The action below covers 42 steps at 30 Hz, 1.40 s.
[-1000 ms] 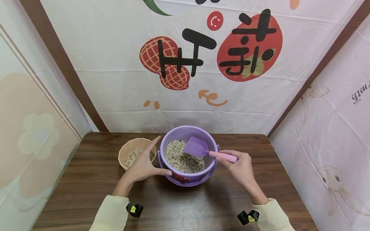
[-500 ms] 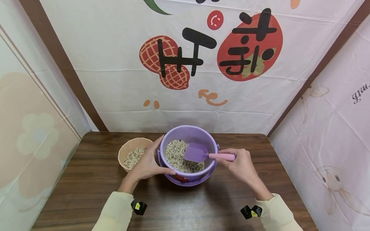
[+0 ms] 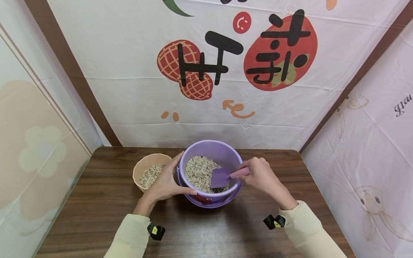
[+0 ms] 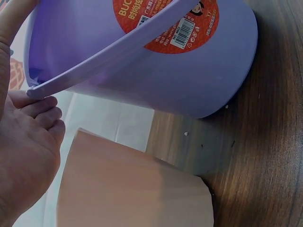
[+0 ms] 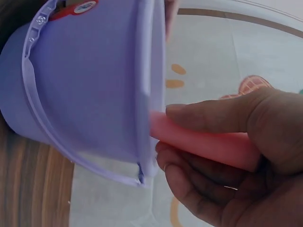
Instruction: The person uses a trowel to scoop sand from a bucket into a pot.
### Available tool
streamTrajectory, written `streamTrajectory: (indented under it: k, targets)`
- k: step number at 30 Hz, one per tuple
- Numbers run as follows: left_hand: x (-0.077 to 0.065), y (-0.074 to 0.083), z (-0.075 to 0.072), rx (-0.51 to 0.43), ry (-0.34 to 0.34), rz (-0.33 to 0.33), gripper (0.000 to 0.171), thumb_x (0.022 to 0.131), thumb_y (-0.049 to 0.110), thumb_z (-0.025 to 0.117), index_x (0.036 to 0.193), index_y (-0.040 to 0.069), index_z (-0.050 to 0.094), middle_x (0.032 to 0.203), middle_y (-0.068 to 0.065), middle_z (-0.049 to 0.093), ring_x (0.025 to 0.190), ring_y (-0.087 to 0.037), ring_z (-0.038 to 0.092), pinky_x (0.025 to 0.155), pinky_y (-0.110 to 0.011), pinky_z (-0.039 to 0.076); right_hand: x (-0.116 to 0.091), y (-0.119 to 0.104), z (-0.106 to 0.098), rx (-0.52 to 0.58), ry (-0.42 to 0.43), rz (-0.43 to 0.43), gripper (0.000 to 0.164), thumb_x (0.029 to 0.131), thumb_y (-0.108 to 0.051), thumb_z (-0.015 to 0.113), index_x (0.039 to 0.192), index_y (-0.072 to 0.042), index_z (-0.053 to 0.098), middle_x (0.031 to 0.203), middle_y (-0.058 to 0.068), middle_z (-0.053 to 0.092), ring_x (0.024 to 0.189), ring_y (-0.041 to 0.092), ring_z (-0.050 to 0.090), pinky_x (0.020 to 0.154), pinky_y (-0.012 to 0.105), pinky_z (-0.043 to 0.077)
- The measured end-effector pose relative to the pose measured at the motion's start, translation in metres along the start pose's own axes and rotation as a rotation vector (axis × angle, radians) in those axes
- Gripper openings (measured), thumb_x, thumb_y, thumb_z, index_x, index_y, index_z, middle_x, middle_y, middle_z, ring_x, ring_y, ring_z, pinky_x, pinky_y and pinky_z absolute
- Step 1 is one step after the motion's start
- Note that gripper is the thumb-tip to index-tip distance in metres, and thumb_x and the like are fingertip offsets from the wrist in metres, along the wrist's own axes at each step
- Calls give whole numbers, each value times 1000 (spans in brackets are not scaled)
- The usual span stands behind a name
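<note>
A purple bucket [image 3: 222, 147] holds a bed of small mixed gravel [image 3: 200, 172]. My left hand [image 3: 166, 182] holds the bucket at its left side, thumb along the front rim and fingers by the handle's hinge in the left wrist view. With my right hand [image 3: 261, 175] I grip the pink handle [image 5: 203, 142] of a toy shovel, thumb on top and fingers curled below. Its purple blade [image 3: 220, 178] is down inside the bucket, against the gravel at the right side. The bucket's carrying handle [image 5: 42, 118] hangs down around its outside.
A peach faceted bowl [image 4: 132, 184] with gravel in it stands just left of the bucket, partly behind my left hand. Stray grains lie on the brown wooden table [image 3: 96, 200]. A printed white cloth [image 3: 135, 107] hangs behind the table's back edge.
My left hand has moved right onto the bucket's rim. My right hand has moved up and left, tilting the shovel so its blade has dropped lower, onto the gravel.
</note>
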<state>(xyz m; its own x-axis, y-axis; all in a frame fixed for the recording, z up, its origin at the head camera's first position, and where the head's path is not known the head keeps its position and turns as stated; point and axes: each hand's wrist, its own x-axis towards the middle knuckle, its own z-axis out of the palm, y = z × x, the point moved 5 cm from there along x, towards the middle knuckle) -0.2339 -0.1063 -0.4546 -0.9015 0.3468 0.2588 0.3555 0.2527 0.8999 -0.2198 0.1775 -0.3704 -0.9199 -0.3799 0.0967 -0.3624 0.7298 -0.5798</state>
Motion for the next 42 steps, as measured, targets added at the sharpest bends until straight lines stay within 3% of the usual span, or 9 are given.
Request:
streamTrajectory:
  k: [4,10,16,26,30,35,37,42]
  targets:
    - [0,0,1,-7,1,4,129,54,32,103,160,17,31,153,-8,45,138,-27,43,115,-55,25,7,-2,10,21,8,19,17,82,-2,79,92,-14,84,80,-8,76,64,3,62,52,23,46]
    - [0,0,1,-12,4,2,129,54,32,103,160,16,31,153,-8,45,138,-28,43,115,-55,26,13,-3,16,58,62,57,12,81,-7,83,88,-16,84,75,-13,75,76,3,68,57,25,51]
    - [-1,0,1,-18,3,-2,129,53,34,103,160,18,31,154,-7,45,138,-27,43,116,-54,25,18,-2,22,109,117,38,12,81,-7,82,88,-17,84,79,-9,76,61,7,63,52,26,51]
    - [-1,-1,1,-51,11,7,131,51,22,104,159,16,31,154,-11,43,138,-32,42,116,-55,23,18,-2,37,200,185,44,14,79,-11,86,91,-18,84,78,-12,75,73,11,66,61,27,51]
    - [-1,7,1,-62,3,5,130,52,18,104,159,12,31,154,-14,43,138,-36,42,116,-55,23,16,0,40,243,215,85,16,76,-11,88,92,-14,83,80,-7,77,75,12,66,62,27,52]
    - [-1,9,1,-62,6,7,130,52,15,104,159,10,31,155,-15,42,140,-36,40,117,-56,22,11,3,38,264,275,66,19,74,-12,91,91,-12,82,86,-1,77,76,13,68,61,27,53]
    - [0,1,1,-50,7,13,131,52,22,104,159,15,31,155,-10,42,140,-30,40,117,-55,22,8,4,36,277,288,58,19,75,-15,91,92,-13,83,86,-2,77,76,13,67,60,27,52]
    - [0,-1,0,-40,0,8,130,53,32,104,160,18,31,156,-5,42,141,-23,40,118,-53,23,-1,11,33,363,302,76,22,77,-20,91,97,-16,82,90,-3,78,78,14,68,61,26,54]
